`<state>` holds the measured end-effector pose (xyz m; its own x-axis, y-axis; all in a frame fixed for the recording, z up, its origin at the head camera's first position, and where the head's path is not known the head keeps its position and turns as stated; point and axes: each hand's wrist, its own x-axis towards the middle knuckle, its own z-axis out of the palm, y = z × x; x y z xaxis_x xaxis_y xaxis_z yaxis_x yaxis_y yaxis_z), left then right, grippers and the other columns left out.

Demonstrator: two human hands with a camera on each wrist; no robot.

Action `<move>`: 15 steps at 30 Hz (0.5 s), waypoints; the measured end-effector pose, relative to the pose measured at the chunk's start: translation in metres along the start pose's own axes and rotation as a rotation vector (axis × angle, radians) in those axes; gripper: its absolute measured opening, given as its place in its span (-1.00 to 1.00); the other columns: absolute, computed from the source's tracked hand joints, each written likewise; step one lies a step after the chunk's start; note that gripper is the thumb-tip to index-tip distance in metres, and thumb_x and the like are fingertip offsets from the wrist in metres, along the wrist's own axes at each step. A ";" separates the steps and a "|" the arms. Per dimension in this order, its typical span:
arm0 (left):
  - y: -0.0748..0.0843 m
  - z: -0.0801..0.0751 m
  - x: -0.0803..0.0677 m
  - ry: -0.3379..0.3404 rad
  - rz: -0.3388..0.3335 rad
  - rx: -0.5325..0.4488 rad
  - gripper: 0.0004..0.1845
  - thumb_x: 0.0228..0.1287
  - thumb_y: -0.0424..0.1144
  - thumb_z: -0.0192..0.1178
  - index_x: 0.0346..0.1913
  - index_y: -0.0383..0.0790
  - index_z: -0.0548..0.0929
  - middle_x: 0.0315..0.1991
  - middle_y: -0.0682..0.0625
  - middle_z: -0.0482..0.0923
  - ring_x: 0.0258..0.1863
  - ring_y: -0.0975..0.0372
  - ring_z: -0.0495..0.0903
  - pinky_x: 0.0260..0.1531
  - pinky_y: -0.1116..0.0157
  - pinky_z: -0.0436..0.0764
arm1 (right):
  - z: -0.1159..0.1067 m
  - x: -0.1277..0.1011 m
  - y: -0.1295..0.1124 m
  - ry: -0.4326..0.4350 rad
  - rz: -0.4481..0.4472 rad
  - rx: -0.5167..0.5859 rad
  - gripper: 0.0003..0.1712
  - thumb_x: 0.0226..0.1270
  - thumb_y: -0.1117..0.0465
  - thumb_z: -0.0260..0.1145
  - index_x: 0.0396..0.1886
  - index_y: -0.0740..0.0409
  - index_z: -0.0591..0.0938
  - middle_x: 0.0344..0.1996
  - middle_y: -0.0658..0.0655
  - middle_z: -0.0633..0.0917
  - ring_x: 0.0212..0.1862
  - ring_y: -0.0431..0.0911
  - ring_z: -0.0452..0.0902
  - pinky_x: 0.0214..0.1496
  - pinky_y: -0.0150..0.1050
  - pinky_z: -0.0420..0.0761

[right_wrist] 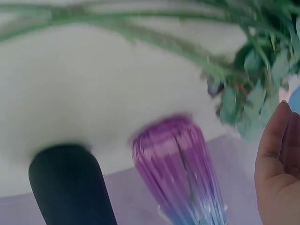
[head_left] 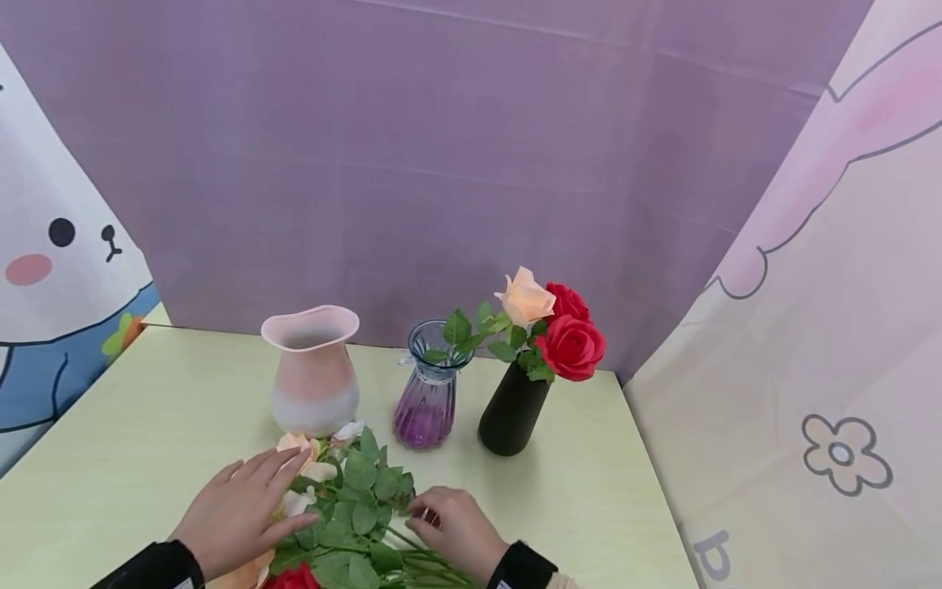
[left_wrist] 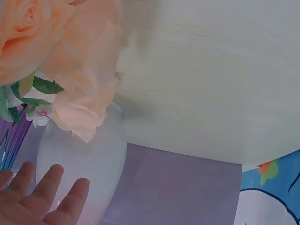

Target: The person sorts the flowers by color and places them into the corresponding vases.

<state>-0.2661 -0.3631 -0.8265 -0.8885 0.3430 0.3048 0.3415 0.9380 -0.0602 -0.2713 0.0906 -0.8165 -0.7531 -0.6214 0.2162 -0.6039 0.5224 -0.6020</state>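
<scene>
A bunch of leafy rose stems (head_left: 361,515) lies at the table's front, with peach and white blooms on its left side and a red rose (head_left: 294,577) at the bottom. Over the left-side blooms my left hand (head_left: 246,507) is spread, fingers straight; whether it touches the petals I cannot tell. Peach roses (left_wrist: 28,28) hang close by those fingers in the left wrist view. My right hand (head_left: 459,528) is beside the leaves, above the green stems, its fingers loosely bent. Nothing shows held in that hand (right_wrist: 279,173) in the right wrist view.
Behind the bunch stands a pink-and-white vase (head_left: 316,397). Right of it is a purple-blue glass vase (head_left: 425,409) with a leafy stem in it. A black vase (head_left: 515,413) farther right holds a peach rose (head_left: 526,296) and two red roses (head_left: 571,348). A purple cloth (head_left: 441,164) hangs behind.
</scene>
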 end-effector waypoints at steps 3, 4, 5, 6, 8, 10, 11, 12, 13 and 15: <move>0.001 0.000 -0.002 -0.008 0.000 -0.008 0.14 -0.11 0.75 -0.11 0.57 0.40 -0.06 0.59 0.36 -0.17 0.59 0.21 -0.07 0.47 -0.23 -0.07 | 0.018 -0.013 0.002 -0.067 -0.025 0.004 -0.77 0.43 -0.30 0.12 0.03 -0.61 0.51 -0.18 -0.39 0.62 -0.24 -0.61 0.47 -0.32 -0.61 0.54; 0.001 0.000 -0.003 -0.012 0.000 -0.008 0.13 -0.11 0.75 -0.11 0.57 0.40 -0.06 0.58 0.37 -0.17 0.59 0.21 -0.05 0.47 -0.23 -0.05 | 0.022 -0.016 0.002 -0.094 -0.026 0.008 -0.76 0.43 -0.30 0.12 0.04 -0.60 0.51 -0.18 -0.40 0.61 -0.23 -0.61 0.47 -0.31 -0.60 0.55; 0.001 0.001 -0.003 -0.014 -0.001 -0.008 0.13 -0.11 0.75 -0.11 0.57 0.40 -0.06 0.58 0.37 -0.17 0.59 0.21 -0.04 0.46 -0.23 -0.03 | 0.026 -0.019 0.002 -0.117 -0.027 0.011 -0.75 0.42 -0.32 0.11 0.04 -0.60 0.51 -0.18 -0.41 0.61 -0.23 -0.61 0.47 -0.31 -0.59 0.55; 0.000 0.002 -0.004 -0.014 -0.002 -0.008 0.13 -0.11 0.75 -0.11 0.57 0.41 -0.06 0.58 0.37 -0.17 0.58 0.21 -0.03 0.45 -0.24 -0.01 | 0.031 -0.022 0.003 -0.139 -0.025 0.009 -0.74 0.41 -0.34 0.10 0.02 -0.59 0.53 -0.19 -0.43 0.60 -0.24 -0.61 0.47 -0.33 -0.59 0.54; -0.001 0.006 -0.006 -0.024 -0.003 -0.005 0.13 -0.11 0.75 -0.12 0.57 0.41 -0.07 0.58 0.36 -0.17 0.58 0.22 -0.03 0.44 -0.24 0.01 | 0.042 -0.027 0.005 -0.169 -0.029 0.014 -0.73 0.39 -0.37 0.09 0.00 -0.59 0.55 -0.22 -0.46 0.59 -0.26 -0.61 0.46 -0.36 -0.58 0.52; -0.002 0.012 -0.009 -0.035 0.001 0.000 0.12 -0.10 0.75 -0.13 0.57 0.41 -0.07 0.59 0.36 -0.19 0.59 0.23 -0.04 0.44 -0.23 0.02 | 0.053 -0.031 0.008 -0.190 -0.034 0.011 -0.71 0.37 -0.41 0.08 -0.04 -0.59 0.58 -0.25 -0.46 0.59 -0.29 -0.60 0.47 -0.38 -0.59 0.51; -0.002 0.014 -0.011 -0.041 0.006 0.002 0.12 -0.09 0.75 -0.14 0.57 0.41 -0.07 0.59 0.35 -0.19 0.59 0.23 -0.04 0.44 -0.23 0.03 | 0.059 -0.033 0.010 -0.201 -0.045 0.015 -0.70 0.36 -0.41 0.09 -0.04 -0.59 0.59 -0.26 -0.46 0.60 -0.29 -0.60 0.47 -0.38 -0.60 0.51; -0.002 0.016 -0.013 -0.050 0.011 0.002 0.12 -0.08 0.75 -0.14 0.57 0.41 -0.07 0.59 0.36 -0.20 0.59 0.23 -0.04 0.44 -0.22 0.03 | 0.064 -0.034 0.011 -0.207 -0.064 0.012 -0.70 0.36 -0.41 0.09 -0.04 -0.58 0.59 -0.27 -0.46 0.60 -0.29 -0.60 0.48 -0.37 -0.61 0.51; -0.001 0.019 -0.015 -0.057 0.016 0.001 0.11 -0.08 0.75 -0.15 0.57 0.41 -0.08 0.59 0.36 -0.21 0.59 0.24 -0.05 0.44 -0.21 0.02 | 0.065 -0.035 0.011 -0.209 -0.091 0.006 -0.70 0.37 -0.40 0.11 -0.02 -0.57 0.60 -0.27 -0.46 0.61 -0.28 -0.58 0.49 -0.35 -0.62 0.52; -0.001 0.024 -0.019 -0.065 0.025 -0.003 0.12 -0.08 0.75 -0.14 0.57 0.40 -0.08 0.59 0.36 -0.21 0.58 0.25 -0.04 0.43 -0.21 0.04 | 0.071 -0.036 0.012 -0.186 -0.159 -0.034 -0.66 0.34 -0.42 0.13 0.01 -0.56 0.60 -0.24 -0.47 0.62 -0.23 -0.57 0.51 -0.25 -0.58 0.56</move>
<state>-0.2563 -0.3691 -0.8547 -0.8975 0.3695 0.2407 0.3651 0.9288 -0.0643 -0.2330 0.0780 -0.8865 -0.5892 -0.7922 0.1590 -0.7215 0.4273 -0.5449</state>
